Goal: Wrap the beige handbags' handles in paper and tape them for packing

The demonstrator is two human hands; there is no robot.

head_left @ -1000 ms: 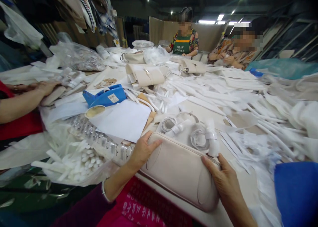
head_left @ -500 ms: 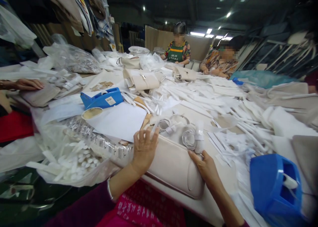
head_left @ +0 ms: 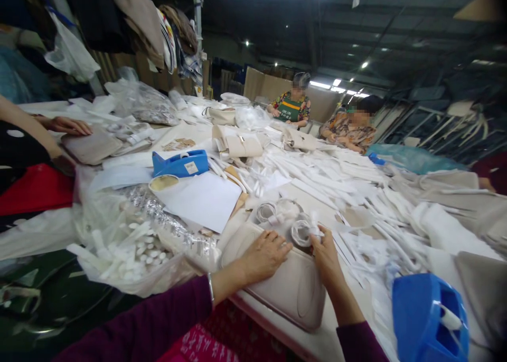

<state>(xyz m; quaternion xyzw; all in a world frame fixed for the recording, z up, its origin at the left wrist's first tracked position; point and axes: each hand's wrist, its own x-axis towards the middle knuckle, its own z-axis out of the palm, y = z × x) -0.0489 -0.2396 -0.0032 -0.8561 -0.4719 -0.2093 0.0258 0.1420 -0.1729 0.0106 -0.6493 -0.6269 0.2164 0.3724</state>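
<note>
Laying the left hand [head_left: 269,254] open and palm-down across the pale beige bag [head_left: 285,293], with fingers slightly spread toward its far edge; touching the bag near its far right corner with the right hand [head_left: 327,259], with fingers bent close to a coiled strap [head_left: 301,231] in white wrapping; cannot tell from this angle whether gripping the bag, the wrapping or neither; wearing a silver bracelet [head_left: 211,289] on the left wrist and purple sleeves [head_left: 170,317] on both arms; having the bag flat at the near edge of the table [head_left: 311,201], directly in front of the body, at a slant; just beyond it, to the left of the first coil, showing a second coil [head_left: 266,211]; farther left, a white sheet [head_left: 209,198], a tape roll [head_left: 163,182] and a blue tape dispenser [head_left: 180,164]; nearer on that side, a clear plastic sack [head_left: 174,277] full of white sticks [head_left: 148,248]; at the right, near the right forearm, a larger blue dispenser [head_left: 430,317]; past the middle, a clasped bag [head_left: 241,144] among white strips [head_left: 317,177]; at far left, a co-worker's hand [head_left: 71,125] on another bag [head_left: 92,145]; across the table, two more co-workers, one in a green apron [head_left: 289,112].
</note>
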